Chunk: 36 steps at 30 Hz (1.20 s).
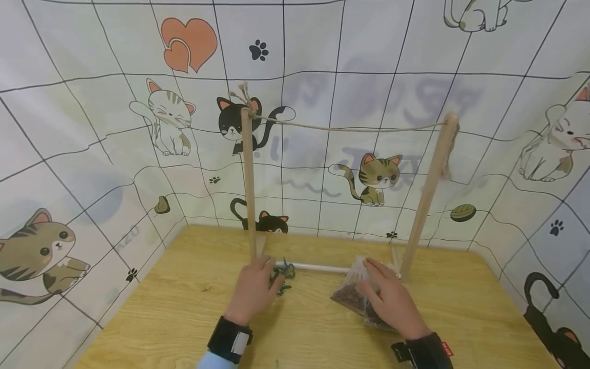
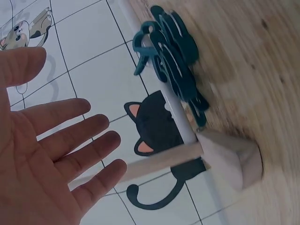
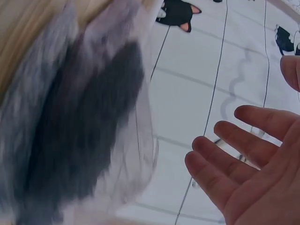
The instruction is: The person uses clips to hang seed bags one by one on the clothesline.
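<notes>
My left hand (image 1: 252, 288) hovers beside the foot of a wooden post, its fingers apart and holding nothing. Close to its thumb lies a small heap of dark teal clips (image 2: 176, 61) at a white rod (image 1: 318, 267). On the other side, my right hand (image 1: 392, 300) is held over clear mesh-like bags with dark contents. One bag (image 1: 351, 296) shows brown filling, and a darker bag (image 1: 374, 319) is partly hidden under the hand. In the right wrist view the dark bag (image 3: 89, 122) is blurred and the fingers are spread apart from it.
Two wooden posts, a left post (image 1: 249, 179) and a right post (image 1: 428, 189), stand joined by a tied string (image 1: 350, 128) at the top. A wooden foot (image 2: 234, 157) supports the left one. Cat-printed cloth (image 1: 313, 46) surrounds the wooden table (image 1: 184, 307).
</notes>
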Each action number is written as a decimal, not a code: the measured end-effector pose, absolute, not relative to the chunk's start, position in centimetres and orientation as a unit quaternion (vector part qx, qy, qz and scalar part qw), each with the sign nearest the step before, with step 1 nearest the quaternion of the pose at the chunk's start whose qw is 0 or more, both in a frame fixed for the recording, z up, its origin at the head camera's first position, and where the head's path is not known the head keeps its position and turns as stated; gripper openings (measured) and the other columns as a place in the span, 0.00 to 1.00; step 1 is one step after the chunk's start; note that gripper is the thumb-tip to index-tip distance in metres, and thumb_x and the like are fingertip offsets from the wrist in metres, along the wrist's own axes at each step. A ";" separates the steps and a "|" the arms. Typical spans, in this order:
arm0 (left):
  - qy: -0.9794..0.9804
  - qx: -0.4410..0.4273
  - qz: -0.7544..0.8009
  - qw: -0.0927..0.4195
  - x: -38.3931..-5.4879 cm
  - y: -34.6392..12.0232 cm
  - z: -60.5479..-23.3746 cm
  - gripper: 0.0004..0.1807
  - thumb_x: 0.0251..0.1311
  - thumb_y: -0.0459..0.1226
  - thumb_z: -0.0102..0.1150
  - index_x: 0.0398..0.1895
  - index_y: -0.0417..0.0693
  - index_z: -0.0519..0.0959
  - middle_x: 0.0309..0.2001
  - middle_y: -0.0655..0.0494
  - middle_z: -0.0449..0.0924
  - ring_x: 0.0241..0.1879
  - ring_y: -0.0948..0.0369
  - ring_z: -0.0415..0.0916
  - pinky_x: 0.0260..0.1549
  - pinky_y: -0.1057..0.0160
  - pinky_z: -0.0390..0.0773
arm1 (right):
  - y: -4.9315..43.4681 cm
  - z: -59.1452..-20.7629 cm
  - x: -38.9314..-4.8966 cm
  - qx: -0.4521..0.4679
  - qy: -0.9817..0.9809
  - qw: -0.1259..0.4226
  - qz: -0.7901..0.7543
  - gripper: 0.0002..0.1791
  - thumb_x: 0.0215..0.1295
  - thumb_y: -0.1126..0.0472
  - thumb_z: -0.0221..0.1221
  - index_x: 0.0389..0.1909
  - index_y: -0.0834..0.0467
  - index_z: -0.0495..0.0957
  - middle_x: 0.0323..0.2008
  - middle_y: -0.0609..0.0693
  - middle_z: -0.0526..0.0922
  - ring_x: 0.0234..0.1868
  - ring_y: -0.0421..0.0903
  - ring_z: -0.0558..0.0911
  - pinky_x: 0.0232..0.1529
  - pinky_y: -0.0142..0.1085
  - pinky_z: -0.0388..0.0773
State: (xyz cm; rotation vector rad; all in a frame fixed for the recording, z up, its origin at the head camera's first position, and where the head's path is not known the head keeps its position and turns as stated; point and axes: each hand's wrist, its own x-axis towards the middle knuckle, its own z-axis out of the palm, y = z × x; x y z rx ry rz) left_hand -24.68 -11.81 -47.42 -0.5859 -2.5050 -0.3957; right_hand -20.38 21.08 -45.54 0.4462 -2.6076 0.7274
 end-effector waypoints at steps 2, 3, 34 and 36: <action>-0.925 -0.223 -0.149 0.270 -24.9 -11.3 -47.4 0.27 0.58 0.49 0.56 0.53 0.39 0.75 0.51 0.43 0.77 0.49 0.48 0.75 0.46 0.49 0.74 | 20.2 -45.6 -20.5 0.164 -0.927 0.201 0.272 0.28 0.68 0.47 0.49 0.64 0.56 0.66 0.63 0.59 0.68 0.62 0.60 0.68 0.55 0.56 0.68; -0.925 -0.222 -0.153 0.268 -25.0 -11.0 -47.4 0.26 0.57 0.49 0.57 0.53 0.40 0.75 0.51 0.43 0.77 0.49 0.48 0.75 0.47 0.49 0.73 | 19.9 -45.7 -20.5 0.164 -0.925 0.199 0.279 0.27 0.68 0.47 0.49 0.64 0.56 0.66 0.63 0.59 0.69 0.62 0.60 0.68 0.55 0.56 0.68; -0.965 -0.180 -0.150 0.117 -27.8 -8.5 -49.4 0.26 0.60 0.49 0.52 0.57 0.44 0.72 0.58 0.46 0.72 0.58 0.44 0.65 0.50 0.39 0.64 | 15.0 -47.6 -20.7 0.150 -0.909 0.135 0.364 0.24 0.67 0.43 0.48 0.59 0.48 0.71 0.54 0.44 0.75 0.41 0.38 0.78 0.40 0.35 0.75; -0.962 -0.178 -0.175 0.111 -27.9 -8.4 -49.2 0.24 0.61 0.47 0.51 0.56 0.43 0.73 0.57 0.45 0.72 0.58 0.44 0.66 0.52 0.40 0.64 | 15.0 -47.6 -20.8 0.152 -0.908 0.135 0.367 0.22 0.67 0.44 0.49 0.59 0.47 0.72 0.54 0.45 0.76 0.42 0.38 0.78 0.40 0.35 0.75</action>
